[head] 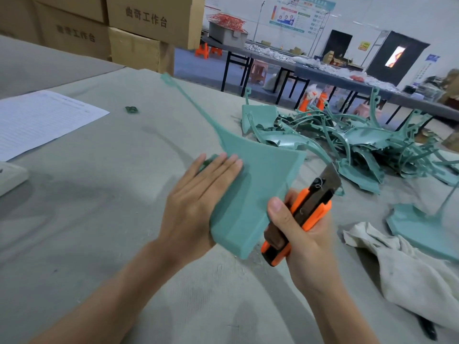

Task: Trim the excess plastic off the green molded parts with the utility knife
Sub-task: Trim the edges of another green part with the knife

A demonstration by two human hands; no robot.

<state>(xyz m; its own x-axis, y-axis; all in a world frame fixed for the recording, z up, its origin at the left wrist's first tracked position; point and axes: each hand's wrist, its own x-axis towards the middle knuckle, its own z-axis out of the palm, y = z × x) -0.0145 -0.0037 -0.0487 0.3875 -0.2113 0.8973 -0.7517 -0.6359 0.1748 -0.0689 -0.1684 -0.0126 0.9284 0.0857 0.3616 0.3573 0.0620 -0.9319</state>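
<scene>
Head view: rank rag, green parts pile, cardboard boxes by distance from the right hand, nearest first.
1. Rag: on the table, just right of the right hand gripping the utility knife.
2. Green parts pile: ahead, on the table's right side.
3. Cardboard boxes: far back left.

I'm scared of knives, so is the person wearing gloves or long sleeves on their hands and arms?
No gloves. The left hand and right hand are both bare, with no rings showing. The left arm and right arm are bare too: no sleeve, watch or bracelet is in view. The right thumbnail looks short and unpainted.
</scene>
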